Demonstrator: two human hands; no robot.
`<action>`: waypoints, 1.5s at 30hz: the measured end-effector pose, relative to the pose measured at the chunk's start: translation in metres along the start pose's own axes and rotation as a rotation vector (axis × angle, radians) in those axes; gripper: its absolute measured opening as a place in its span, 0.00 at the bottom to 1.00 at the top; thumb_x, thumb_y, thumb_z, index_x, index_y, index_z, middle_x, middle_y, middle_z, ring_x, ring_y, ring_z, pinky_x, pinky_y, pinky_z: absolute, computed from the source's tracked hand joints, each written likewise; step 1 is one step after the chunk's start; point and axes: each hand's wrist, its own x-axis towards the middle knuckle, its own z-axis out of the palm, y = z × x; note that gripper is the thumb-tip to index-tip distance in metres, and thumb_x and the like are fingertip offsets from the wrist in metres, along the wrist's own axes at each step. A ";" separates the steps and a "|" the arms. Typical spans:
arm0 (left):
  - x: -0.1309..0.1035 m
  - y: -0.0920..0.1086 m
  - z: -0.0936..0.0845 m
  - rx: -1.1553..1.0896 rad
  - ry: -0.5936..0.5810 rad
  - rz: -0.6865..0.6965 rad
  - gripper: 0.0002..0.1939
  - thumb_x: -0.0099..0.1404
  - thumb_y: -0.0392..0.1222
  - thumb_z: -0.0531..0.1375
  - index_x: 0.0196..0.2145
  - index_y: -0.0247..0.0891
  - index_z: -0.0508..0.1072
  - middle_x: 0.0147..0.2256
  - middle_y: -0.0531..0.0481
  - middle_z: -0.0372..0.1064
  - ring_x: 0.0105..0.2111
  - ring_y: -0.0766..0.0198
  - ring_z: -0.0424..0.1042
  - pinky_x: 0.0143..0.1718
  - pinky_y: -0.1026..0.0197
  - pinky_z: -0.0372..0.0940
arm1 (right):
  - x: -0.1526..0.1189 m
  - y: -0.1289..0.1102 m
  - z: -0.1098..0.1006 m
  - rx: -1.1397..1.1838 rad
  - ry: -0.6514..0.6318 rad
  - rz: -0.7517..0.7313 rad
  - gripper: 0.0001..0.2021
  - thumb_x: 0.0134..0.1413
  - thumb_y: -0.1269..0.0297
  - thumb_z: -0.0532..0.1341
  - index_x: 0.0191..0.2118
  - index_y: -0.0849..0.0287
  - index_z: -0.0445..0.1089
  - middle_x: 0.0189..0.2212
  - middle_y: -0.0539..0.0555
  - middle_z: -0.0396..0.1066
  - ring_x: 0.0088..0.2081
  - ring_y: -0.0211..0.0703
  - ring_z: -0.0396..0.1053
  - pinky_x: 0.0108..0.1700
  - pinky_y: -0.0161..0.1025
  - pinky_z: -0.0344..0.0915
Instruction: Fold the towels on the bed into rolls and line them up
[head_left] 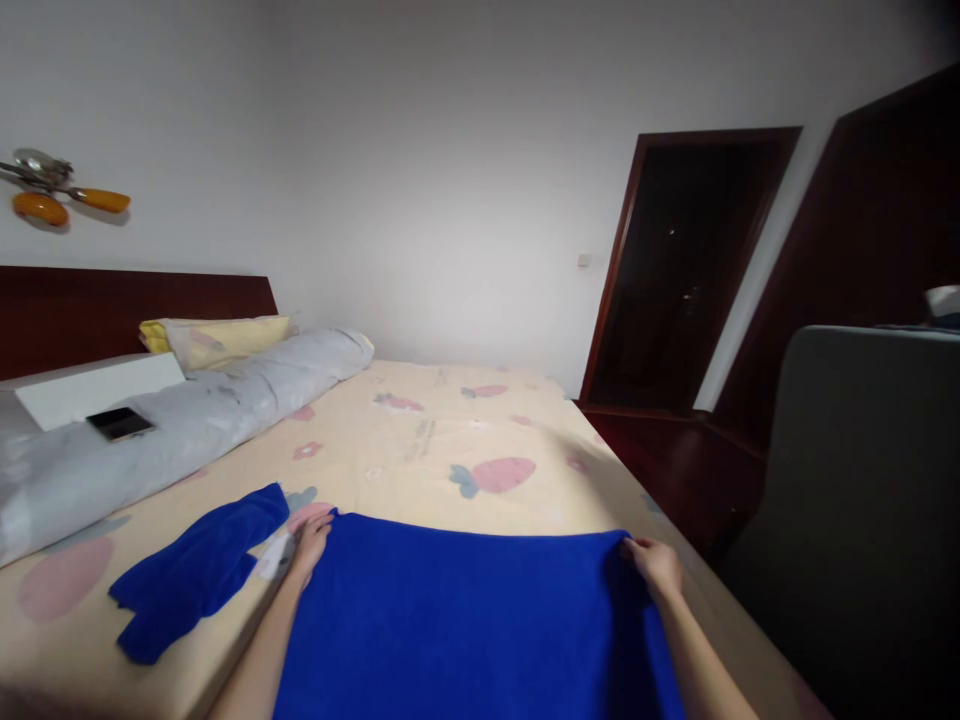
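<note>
Near the right edge of the bed [405, 480], the blue cloth [465, 620] was spread between two hands. Left hand [311, 545] pinched one far corner, right hand [654, 565] the other, fingers closed on both. Step looked like holding it stretched; next move seemed to call for matched grips and even tension. Cloth was plain, mostly smooth, far hem dipping slightly mid-span, dark strip by the right hand (fold or shadow, couldn't tell), bottom cut off. Smaller blue piece [199, 570] lay rumpled toward the bed's head edge, left of the left hand.
</note>
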 end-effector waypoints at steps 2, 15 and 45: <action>-0.001 -0.001 0.000 0.025 -0.002 0.019 0.15 0.54 0.36 0.53 0.34 0.32 0.77 0.50 0.39 0.73 0.54 0.54 0.69 0.57 0.57 0.61 | 0.000 0.001 0.002 -0.013 0.000 -0.016 0.13 0.44 0.58 0.57 0.26 0.62 0.73 0.25 0.59 0.77 0.32 0.52 0.77 0.33 0.41 0.69; -0.020 -0.003 0.001 0.449 -0.068 -0.009 0.24 0.58 0.38 0.53 0.53 0.35 0.71 0.60 0.39 0.63 0.61 0.47 0.58 0.61 0.38 0.49 | -0.019 -0.006 0.020 -0.258 -0.023 -0.215 0.23 0.46 0.62 0.56 0.47 0.68 0.73 0.41 0.64 0.77 0.46 0.55 0.74 0.48 0.43 0.68; -0.060 0.017 -0.008 0.932 -0.206 0.204 0.28 0.71 0.47 0.42 0.66 0.42 0.54 0.68 0.45 0.44 0.67 0.54 0.44 0.63 0.37 0.40 | -0.062 0.023 0.034 -0.739 -0.074 -0.396 0.31 0.63 0.50 0.45 0.66 0.60 0.52 0.67 0.60 0.47 0.68 0.50 0.43 0.66 0.53 0.45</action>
